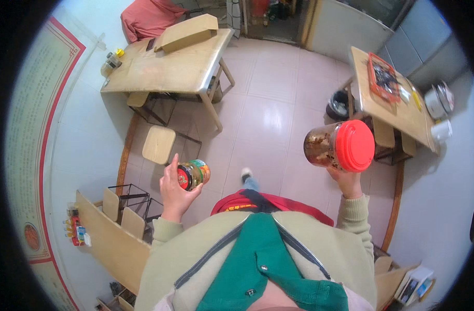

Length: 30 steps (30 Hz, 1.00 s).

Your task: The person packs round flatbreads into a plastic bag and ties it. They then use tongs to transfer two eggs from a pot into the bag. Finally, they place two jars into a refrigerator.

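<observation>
In my left hand (175, 194) is a small glass jar (196, 173) with a black and red lid and a green label. The fingers wrap its lid end, and the jar lies tilted on its side. A larger clear jar (319, 144) with a red screw lid (355, 145) rests on my right hand (346, 182), which grips it from beneath. Dark brown contents show through its wall; what they are I cannot tell. Most of my right fingers are hidden behind this jar. Both jars are held in the air above the tiled floor (260, 116).
Ahead on the left stands a wooden table (155, 70) bearing a cardboard box (188, 33). A stool (159, 144) stands beside it. On the right, another table (410, 120) holds an orange basket (382, 79), with a black bin (339, 105) near its leg. A doorway (277, 19) lies ahead.
</observation>
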### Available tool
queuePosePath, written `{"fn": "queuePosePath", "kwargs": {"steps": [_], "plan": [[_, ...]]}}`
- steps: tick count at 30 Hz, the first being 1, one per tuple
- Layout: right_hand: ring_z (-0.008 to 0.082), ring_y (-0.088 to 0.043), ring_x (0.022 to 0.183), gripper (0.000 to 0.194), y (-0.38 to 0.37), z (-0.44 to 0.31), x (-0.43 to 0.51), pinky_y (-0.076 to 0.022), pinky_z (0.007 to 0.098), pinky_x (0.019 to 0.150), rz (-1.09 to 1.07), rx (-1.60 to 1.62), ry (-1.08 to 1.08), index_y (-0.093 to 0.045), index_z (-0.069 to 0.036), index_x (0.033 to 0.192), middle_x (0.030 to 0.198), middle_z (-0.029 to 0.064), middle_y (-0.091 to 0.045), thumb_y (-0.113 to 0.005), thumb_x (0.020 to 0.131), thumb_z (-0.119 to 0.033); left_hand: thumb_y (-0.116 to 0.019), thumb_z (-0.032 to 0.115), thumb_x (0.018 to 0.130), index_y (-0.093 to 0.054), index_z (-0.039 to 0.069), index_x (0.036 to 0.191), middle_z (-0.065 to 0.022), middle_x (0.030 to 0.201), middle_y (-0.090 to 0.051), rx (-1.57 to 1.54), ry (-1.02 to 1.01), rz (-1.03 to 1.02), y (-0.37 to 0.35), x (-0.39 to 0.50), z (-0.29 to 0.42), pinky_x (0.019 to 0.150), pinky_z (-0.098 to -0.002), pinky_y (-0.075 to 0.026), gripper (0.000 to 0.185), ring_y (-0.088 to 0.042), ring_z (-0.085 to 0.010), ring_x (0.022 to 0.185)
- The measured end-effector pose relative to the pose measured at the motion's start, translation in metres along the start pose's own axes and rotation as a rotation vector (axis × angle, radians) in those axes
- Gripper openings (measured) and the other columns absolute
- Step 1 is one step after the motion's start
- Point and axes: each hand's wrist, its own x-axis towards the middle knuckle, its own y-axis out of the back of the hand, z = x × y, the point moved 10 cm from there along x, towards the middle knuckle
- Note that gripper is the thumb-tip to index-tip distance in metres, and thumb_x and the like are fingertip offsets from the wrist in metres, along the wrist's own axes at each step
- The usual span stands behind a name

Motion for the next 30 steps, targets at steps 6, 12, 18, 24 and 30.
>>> {"fn": "queuePosePath", "kwargs": {"steps": [6, 12, 18, 24, 30], "plan": [[0.0208, -0.061, 0.106, 0.061, -0.047, 0.082, 0.204, -0.0491, 0.0348, 0.092, 0.028, -0.048, -0.028, -0.06, -0.003, 0.119, 0.114, 0.0088, -0.064, -0.08, 0.062, -0.001, -0.083, 0.028, 0.057, -0.034, 0.013, 0.145, -0.0124, 0.118, -0.054, -0.048, -0.017, -0.001, -0.068, 0.241, 0.002, 0.09, -0.0416, -0.042, 0.101, -0.056, -0.0303, 0.104], [0.0213, -0.059, 0.109, 0.063, 0.012, 0.168, 0.326, -0.0481, 0.0375, 0.095, 0.284, 0.075, -0.281, -0.057, -0.002, 0.122, 0.117, 0.01, -0.062, -0.08, 0.062, 0.001, -0.083, 0.027, 0.058, -0.038, 0.009, 0.142, -0.014, 0.119, -0.053, -0.201, -0.416, -0.073, -0.136, 0.51, 0.125, 0.09, -0.0405, -0.042, 0.097, -0.055, -0.0309, 0.105], [0.0225, -0.056, 0.116, 0.067, 0.062, 0.303, 0.43, -0.047, 0.0395, 0.097, 0.588, 0.06, -0.353, -0.055, -0.003, 0.124, 0.123, 0.0113, -0.059, -0.081, 0.062, 0.0, -0.083, 0.024, 0.057, -0.035, 0.009, 0.144, -0.0145, 0.119, -0.053, -0.316, -0.729, -0.109, -0.211, 0.737, 0.258, 0.089, -0.0404, -0.042, 0.1, -0.055, -0.0308, 0.105], [0.0228, -0.058, 0.112, 0.069, 0.036, 0.412, 0.702, -0.0478, 0.0369, 0.095, 0.378, -0.034, -0.466, -0.056, -0.004, 0.123, 0.121, 0.0109, -0.061, -0.084, 0.061, -0.003, -0.082, 0.029, 0.06, -0.035, 0.009, 0.144, -0.0152, 0.119, -0.052, -0.228, -0.512, -0.181, -0.287, 0.927, 0.273, 0.091, -0.0414, -0.042, 0.099, -0.054, -0.033, 0.106], [0.0206, -0.063, 0.101, 0.058, -0.044, 0.39, 1.029, -0.0513, 0.0346, 0.088, 0.028, 0.009, 0.026, -0.062, -0.005, 0.113, 0.11, 0.0082, -0.065, -0.085, 0.06, -0.004, -0.084, 0.022, 0.058, -0.033, 0.011, 0.145, -0.0161, 0.117, -0.053, -0.095, -0.136, -0.161, -0.321, 1.092, 0.181, 0.092, -0.0432, -0.045, 0.101, -0.056, -0.0342, 0.106]]}}
